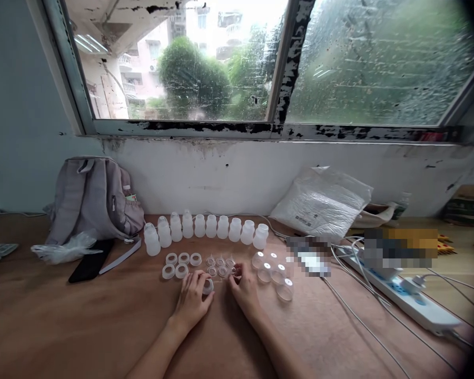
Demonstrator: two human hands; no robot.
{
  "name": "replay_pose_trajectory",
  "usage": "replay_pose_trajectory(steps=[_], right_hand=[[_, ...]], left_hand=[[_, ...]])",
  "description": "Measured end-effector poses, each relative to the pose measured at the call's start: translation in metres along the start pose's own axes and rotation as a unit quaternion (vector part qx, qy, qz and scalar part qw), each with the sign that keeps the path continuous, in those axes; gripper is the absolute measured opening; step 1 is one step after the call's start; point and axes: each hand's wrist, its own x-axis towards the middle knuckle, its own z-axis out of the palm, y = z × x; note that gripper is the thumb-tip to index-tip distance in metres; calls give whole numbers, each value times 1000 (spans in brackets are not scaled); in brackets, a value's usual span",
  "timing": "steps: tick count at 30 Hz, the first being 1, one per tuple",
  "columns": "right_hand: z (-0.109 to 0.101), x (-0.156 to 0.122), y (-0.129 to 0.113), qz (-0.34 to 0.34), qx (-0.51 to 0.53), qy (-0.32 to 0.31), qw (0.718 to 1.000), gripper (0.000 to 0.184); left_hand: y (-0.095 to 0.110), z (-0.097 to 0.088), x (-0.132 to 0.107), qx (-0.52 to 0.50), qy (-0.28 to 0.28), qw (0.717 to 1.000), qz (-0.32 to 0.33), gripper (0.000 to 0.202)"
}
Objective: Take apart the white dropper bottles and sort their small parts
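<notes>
My left hand (pixel 193 296) is closed around a white bottle collar ring (pixel 208 286), held low over the table. The fingers of my right hand (pixel 244 288) are pinched at a clear bottle nipple (pixel 231 270) on the right side of a small group, partly covered by the fingertips. More clear nipples (pixel 220 262) stand in two rows between my hands. Several white collar rings (pixel 184 258) lie to the left. Clear dome caps (pixel 264 273) sit to the right of my right hand. Behind everything, frosted baby bottles (pixel 211 226) form an arc; those on the left have tops fitted.
A grey backpack (pixel 90 200), a crumpled plastic bag (pixel 67 250) and a black flat object (pixel 90 261) are at the left. On the right lie a bubble-wrap bag (pixel 319 202), a white power strip (pixel 414 302) and loose cables (pixel 355 316). A wall with a window stands behind the table.
</notes>
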Motion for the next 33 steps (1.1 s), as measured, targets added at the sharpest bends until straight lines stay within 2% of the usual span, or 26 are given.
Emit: replay_pose_trajectory(steps=[4, 8, 12, 15, 20, 23, 27, 33], right_hand=[[3, -3, -5, 11, -1, -18, 1000, 20], [1, -5, -9, -12, -25, -4, 1000, 23], [1, -9, -18, -44, -28, -19, 998, 24], [4, -15, -26, -77, -23, -41, 996, 22], [8, -24, -34, -123, 16, -86, 989, 25], [7, -26, -37, -122, 56, -105, 985, 31], [6, -27, -39, -117, 89, -119, 982, 36], [11, -27, -36, -114, 108, -104, 982, 22]], left_hand=[[-2, 3, -2, -6, -4, 1000, -17, 35], [-1, 1, 1, -104, 31, 993, -38, 36], [4, 0, 4, -268, 61, 957, -89, 30], [6, 3, 3, -356, 33, 926, -121, 31], [6, 9, 2, -447, -10, 885, -130, 32], [4, 13, 3, -484, -13, 863, -142, 35], [2, 15, 4, -499, -5, 853, -152, 37], [4, 10, 6, -533, -13, 827, -176, 39]])
